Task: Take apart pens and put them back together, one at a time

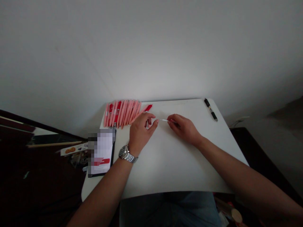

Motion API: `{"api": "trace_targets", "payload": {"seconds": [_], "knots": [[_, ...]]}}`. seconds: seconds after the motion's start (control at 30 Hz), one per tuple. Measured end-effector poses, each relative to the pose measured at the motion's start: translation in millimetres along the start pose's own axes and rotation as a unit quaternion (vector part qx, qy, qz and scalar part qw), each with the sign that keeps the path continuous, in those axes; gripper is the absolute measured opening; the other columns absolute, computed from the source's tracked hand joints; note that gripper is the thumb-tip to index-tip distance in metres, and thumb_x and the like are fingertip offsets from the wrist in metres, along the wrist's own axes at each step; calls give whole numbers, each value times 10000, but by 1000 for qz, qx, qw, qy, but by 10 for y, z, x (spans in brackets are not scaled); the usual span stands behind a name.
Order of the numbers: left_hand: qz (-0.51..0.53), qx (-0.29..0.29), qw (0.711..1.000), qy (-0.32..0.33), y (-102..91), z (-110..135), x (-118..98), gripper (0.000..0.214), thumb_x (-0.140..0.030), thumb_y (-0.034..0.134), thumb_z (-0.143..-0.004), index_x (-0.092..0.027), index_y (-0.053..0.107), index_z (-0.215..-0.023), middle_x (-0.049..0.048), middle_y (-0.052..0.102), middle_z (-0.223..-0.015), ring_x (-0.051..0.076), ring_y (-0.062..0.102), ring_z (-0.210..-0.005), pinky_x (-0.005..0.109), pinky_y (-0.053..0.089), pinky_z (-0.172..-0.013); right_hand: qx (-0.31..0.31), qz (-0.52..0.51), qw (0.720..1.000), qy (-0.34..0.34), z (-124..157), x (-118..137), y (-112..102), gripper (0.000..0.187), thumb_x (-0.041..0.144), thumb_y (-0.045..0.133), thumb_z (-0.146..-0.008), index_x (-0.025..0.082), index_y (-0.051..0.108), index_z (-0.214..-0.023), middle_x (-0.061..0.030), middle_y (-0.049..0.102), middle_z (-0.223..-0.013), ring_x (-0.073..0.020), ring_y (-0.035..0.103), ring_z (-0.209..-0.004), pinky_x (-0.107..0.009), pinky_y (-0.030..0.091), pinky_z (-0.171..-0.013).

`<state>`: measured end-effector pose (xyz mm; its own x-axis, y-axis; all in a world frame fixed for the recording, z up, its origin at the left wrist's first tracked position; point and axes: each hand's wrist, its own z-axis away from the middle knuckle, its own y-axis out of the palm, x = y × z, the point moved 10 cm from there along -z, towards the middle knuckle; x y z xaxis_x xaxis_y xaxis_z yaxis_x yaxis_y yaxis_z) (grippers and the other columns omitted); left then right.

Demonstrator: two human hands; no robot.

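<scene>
My right hand [180, 126] is closed in a pinch on a thin, whitish stick that looks like a pen refill [164, 120], held above the white table. Its narrow end points left and reaches the thumb tip of my left hand [142, 127]. The left thumb and curled forefinger are slightly apart, with a gap between them, and nothing shows clearly in that hand. Just behind the left hand lies a pink pen with a red part [148, 108], partly hidden by it. A row of several pink and red pens [121, 113] lies farther left.
A phone or tablet [104, 151], partly blurred out, lies at the table's left edge. At the back right is a black pen [210, 109]. The white table [165, 170] stands against a pale wall [151, 63]. Dark furniture [255, 151] stands beyond its right edge.
</scene>
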<state>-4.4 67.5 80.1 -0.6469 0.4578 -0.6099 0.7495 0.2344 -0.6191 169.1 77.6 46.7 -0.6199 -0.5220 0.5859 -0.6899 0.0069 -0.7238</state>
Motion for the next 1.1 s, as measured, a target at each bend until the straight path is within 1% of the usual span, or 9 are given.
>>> {"api": "trace_targets", "payload": {"seconds": [0.17,0.47,0.6,0.77,0.97,1.1], "knots": [[7,21,1000,17,52,-2,-41,127,-252,691,-929,-224,675,-1052,-18,597,-802,122,525,-679,260,460,-671,4,0,1000,-18,-2,58,4,134,311,516,-1015,232,613,-1062,-34,659,-894,-161,575,-723,-276,419,-669],[14,54,998,6,122,20,1,101,-252,625,-970,-236,694,-1043,8,619,-853,130,572,-710,261,499,-678,11,-1,1000,-14,3,70,5,148,321,502,-1017,242,618,-1064,-43,667,-898,-170,580,-727,-279,426,-666],[9,44,999,9,109,13,5,88,-263,625,-971,-230,684,-1026,7,629,-846,128,576,-707,263,500,-688,10,8,1000,-11,-1,55,-11,155,322,496,-1015,242,620,-1064,-44,670,-895,-173,579,-723,-278,424,-660],[32,21,999,-2,81,8,59,76,-261,624,-970,-219,671,-1014,2,627,-845,122,577,-713,251,497,-676,9,9,1000,-4,-14,-12,-34,155,316,497,-1011,236,619,-1065,-53,680,-919,-175,597,-734,-280,433,-675],[40,8,999,10,63,2,58,64,-238,614,-971,-205,653,-1009,1,623,-834,128,586,-749,263,506,-733,-2,5,1000,10,-16,-64,-54,154,325,502,-1007,233,612,-1063,-37,662,-882,-163,580,-699,-274,424,-658],[23,7,1000,2,56,-4,79,55,-226,624,-959,-210,652,-1003,7,630,-841,142,596,-769,285,515,-764,-13,4,1000,25,-17,-86,-74,150,333,504,-1008,238,609,-1058,-34,670,-880,-158,567,-679,-273,415,-641]]}}
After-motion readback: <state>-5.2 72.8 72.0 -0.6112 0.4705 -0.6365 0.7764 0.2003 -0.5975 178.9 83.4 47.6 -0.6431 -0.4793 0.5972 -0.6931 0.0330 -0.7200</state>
